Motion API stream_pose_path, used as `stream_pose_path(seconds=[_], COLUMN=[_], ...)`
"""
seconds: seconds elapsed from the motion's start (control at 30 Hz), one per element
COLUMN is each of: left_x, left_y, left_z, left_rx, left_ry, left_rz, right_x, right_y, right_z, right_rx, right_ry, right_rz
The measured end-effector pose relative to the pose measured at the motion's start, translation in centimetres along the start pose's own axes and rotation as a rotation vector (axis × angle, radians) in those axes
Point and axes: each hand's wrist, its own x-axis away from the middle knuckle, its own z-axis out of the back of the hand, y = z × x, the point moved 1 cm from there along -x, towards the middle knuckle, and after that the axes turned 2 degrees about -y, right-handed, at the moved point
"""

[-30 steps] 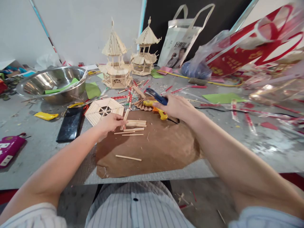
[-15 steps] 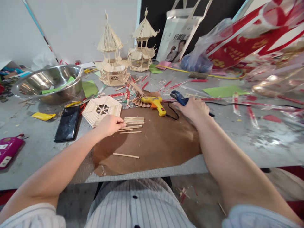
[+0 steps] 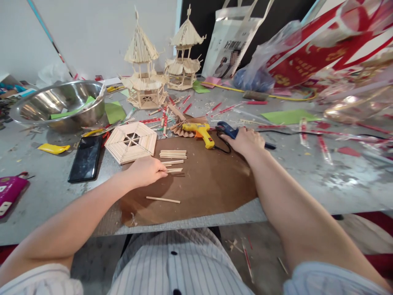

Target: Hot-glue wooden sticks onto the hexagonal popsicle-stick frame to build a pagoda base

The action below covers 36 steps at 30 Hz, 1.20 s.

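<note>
My left hand (image 3: 145, 171) lies on the brown paper sheet (image 3: 202, 184), its fingers closed on a thin wooden stick (image 3: 175, 169) just below a small pile of sticks (image 3: 172, 154). A single stick (image 3: 163, 200) lies nearer me on the sheet. My right hand (image 3: 245, 140) rests at the sheet's far right corner, fingers wrapped round blue-handled cutters (image 3: 229, 130). A yellow glue gun (image 3: 201, 133) lies between the hands, its black cord looping by the right hand. A flat hexagonal stick panel (image 3: 130, 141) sits left of the pile.
Two stick pagoda models (image 3: 143, 78) (image 3: 183, 61) stand at the back. A steel bowl (image 3: 58, 102), a black phone (image 3: 86, 157), a pink case (image 3: 7, 194) and a yellow scrap (image 3: 53, 148) lie left. Bags (image 3: 307, 53) and red wrappers crowd the right.
My right hand carried the blue cutters from above the glue gun rightward and down to the table. My left hand slid a little toward me along the sticks.
</note>
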Motion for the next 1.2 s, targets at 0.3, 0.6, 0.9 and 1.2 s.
stream_pose_path(seconds=[0.3, 0.6, 0.9, 1.2], left_x=[0.1, 0.2, -0.13, -0.03], left_y=[0.56, 0.65, 0.13, 0.15], left_z=[-0.14, -0.01, -0.31, -0.41], left_rx=[-0.113, -0.095, -0.086, -0.001], left_ry=[-0.015, 0.041, -0.012, -0.032], left_rz=[0.015, 0.017, 0.068, 0.081], right_x=[-0.13, -0.41, -0.24, -0.23], right_y=[0.08, 0.36, 0.24, 0.21], right_z=[-0.17, -0.6, -0.39, -0.34], right_rx=[0.013, 0.011, 0.012, 0.014], right_ry=[-0.001, 0.031, 0.022, 0.016], right_rz=[0.001, 0.017, 0.004, 0.004])
